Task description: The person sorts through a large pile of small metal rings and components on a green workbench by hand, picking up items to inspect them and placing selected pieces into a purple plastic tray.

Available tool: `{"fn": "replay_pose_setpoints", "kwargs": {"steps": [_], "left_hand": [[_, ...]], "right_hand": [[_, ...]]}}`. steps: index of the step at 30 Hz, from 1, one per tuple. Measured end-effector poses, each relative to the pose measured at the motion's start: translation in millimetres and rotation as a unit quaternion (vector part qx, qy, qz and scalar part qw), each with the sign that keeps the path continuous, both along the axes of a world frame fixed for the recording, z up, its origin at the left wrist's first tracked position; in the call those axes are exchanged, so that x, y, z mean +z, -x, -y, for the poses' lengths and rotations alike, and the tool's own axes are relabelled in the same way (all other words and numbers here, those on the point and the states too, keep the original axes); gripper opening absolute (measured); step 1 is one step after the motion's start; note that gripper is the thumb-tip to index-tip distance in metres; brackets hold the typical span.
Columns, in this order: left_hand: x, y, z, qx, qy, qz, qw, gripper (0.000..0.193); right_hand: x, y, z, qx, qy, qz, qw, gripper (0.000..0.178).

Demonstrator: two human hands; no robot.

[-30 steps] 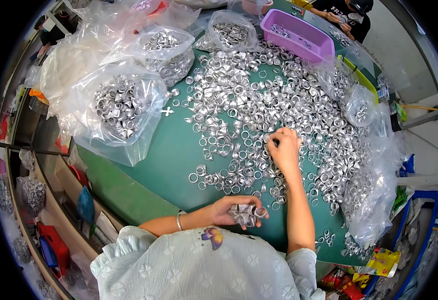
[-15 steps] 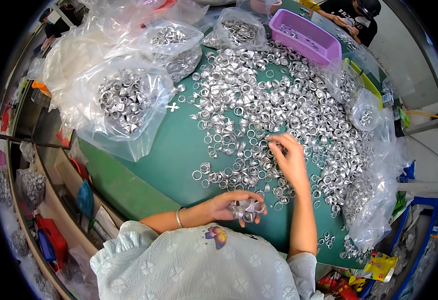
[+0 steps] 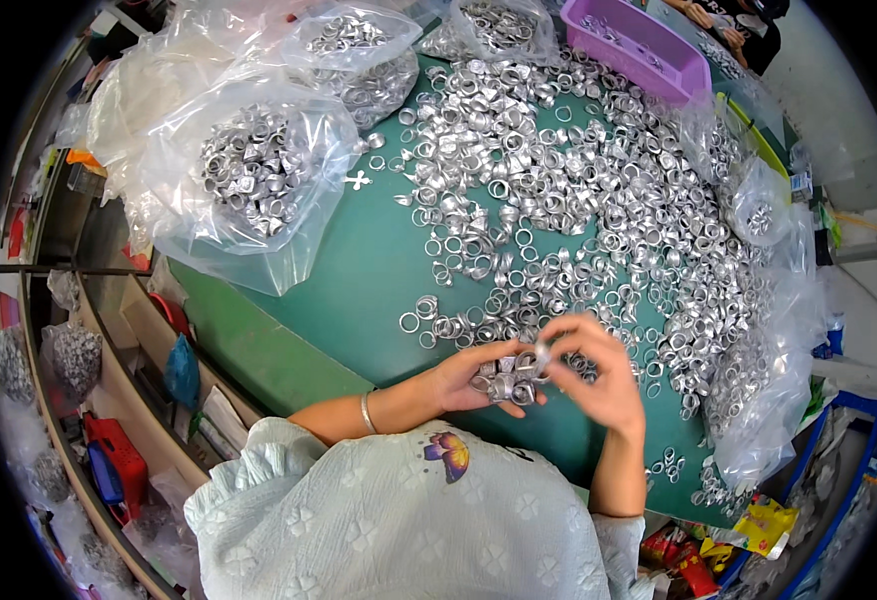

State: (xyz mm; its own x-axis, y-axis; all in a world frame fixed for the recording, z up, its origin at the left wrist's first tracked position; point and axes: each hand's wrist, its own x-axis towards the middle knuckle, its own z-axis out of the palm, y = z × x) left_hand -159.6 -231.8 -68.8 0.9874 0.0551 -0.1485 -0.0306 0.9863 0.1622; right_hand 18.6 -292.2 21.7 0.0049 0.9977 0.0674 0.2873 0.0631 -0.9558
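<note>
Left hand (image 3: 456,381) cups rings (image 3: 505,387), right hand (image 3: 604,378) pinches one ring (image 3: 542,352): likely light, stiff, slick, best held outside.

One purple tub (image 3: 619,62), one cross (image 3: 358,180), countless rings (image 3: 559,180) show.

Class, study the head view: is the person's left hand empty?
No, the left hand holds a small cluster of silvery rings.
</note>
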Motion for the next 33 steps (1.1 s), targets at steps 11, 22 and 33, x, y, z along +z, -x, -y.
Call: {"fn": "replay_pose_setpoints", "kwargs": {"steps": [11, 22, 33], "left_hand": [[-2.9, 16.4, 19.6, -0.074, -0.048, 0.055, 0.995, 0.053], [35.5, 90.5, -77.0, 0.274, -0.098, -0.059, 0.955, 0.049], [43.7, 168.7, -267.2, 0.393, -0.667, -0.633, -0.026, 0.040]], "right_hand": [[5.6, 31.3, 30.1, 0.076, 0.011, 0.144, 0.987, 0.021], [-16.8, 27.8, 37.5, -0.076, 0.039, 0.032, 0.996, 0.020], [-24.6, 34.7, 32.5, -0.076, 0.052, 0.006, 0.996, 0.017]]}}
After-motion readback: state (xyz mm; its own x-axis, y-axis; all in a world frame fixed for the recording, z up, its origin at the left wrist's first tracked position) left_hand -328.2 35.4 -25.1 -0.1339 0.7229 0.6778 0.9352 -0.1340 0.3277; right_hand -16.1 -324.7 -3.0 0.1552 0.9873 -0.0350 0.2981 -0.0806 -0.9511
